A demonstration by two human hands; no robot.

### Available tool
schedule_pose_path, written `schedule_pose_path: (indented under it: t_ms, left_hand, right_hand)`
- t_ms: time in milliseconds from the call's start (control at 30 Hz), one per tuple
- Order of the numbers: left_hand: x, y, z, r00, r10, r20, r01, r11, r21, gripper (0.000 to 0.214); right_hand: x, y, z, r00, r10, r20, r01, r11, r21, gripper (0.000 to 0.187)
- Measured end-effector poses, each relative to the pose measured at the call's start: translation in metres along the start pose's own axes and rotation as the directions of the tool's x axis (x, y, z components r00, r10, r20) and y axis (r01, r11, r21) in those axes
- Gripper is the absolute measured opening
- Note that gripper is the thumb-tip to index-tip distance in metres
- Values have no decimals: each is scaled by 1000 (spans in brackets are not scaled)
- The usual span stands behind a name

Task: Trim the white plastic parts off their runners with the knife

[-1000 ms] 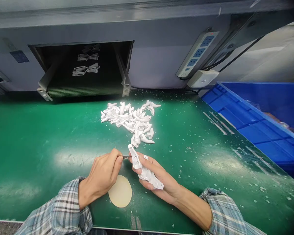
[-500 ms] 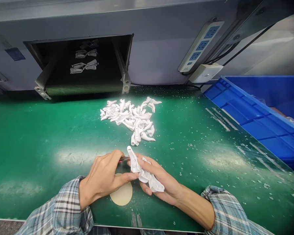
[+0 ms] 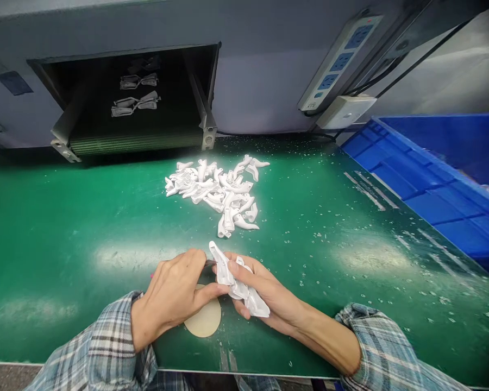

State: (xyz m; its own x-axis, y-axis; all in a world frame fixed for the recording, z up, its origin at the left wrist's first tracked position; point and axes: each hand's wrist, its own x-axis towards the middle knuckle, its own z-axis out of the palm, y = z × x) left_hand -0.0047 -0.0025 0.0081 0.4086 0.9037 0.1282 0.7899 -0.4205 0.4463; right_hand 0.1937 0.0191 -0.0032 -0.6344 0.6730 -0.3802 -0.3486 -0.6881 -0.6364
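My right hand [image 3: 264, 290] is closed around a white moulded plastic part [image 3: 234, 279], which sticks up past the fingers. My left hand [image 3: 175, 290] is closed on a small dark-tipped tool [image 3: 209, 263] whose point touches the upper end of that part; the left thumb rests against the part. Both hands hover low over the green table mat [image 3: 65, 228] near its front edge. A pile of several similar white parts [image 3: 218, 193] lies a short way beyond the hands.
A pale round disc [image 3: 206, 320] lies on the mat under my left hand. A conveyor opening [image 3: 134, 100] at the back carries more white parts. A blue crate [image 3: 432, 174] stands at the right, a power strip [image 3: 336, 62] behind it. Small white scraps dot the mat.
The view has tilted down a little. My left thumb has stretched out against the white part. Both hands keep their grips and stay in the same spot.
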Motion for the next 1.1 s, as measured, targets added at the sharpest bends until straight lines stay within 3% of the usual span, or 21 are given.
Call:
schedule_pose_path:
  t_ms: [300, 433, 567, 733, 867, 933, 1100]
  left_hand:
    - [3, -7, -9, 979, 22, 201, 25, 974, -226, 47]
    - [5, -8, -10, 959, 53, 280, 72, 905, -418, 48]
    - [5, -9, -13, 983, -1, 182, 106, 814, -570, 50]
    - [7, -18, -16, 985, -170, -39, 142, 912, -385, 31]
    - [23, -29, -13, 976, -214, -45, 199, 953, -228, 18]
    - [36, -32, -11, 985, -169, -17, 163, 970, -178, 17]
    - [74, -32, -4, 996, 79, 31, -78, 997, -30, 31]
  right_hand:
    - [-4, -5, 2, 999, 7, 53, -3, 998, -69, 36]
    - [-2, -4, 2, 999, 2, 36, 0, 998, -63, 36]
    - [-1, -10, 2, 1000, -28, -4, 28, 1000, -2, 33]
    - [0, -15, 2, 999, -38, 30, 31, 975, 221, 25]
    - [-1, -8, 0, 991, -63, 121, 28, 961, 276, 27]
    - [-1, -3, 1, 985, -77, 153, 35, 965, 261, 29]
    - [-1, 4, 1, 976, -76, 202, 36, 981, 192, 35]
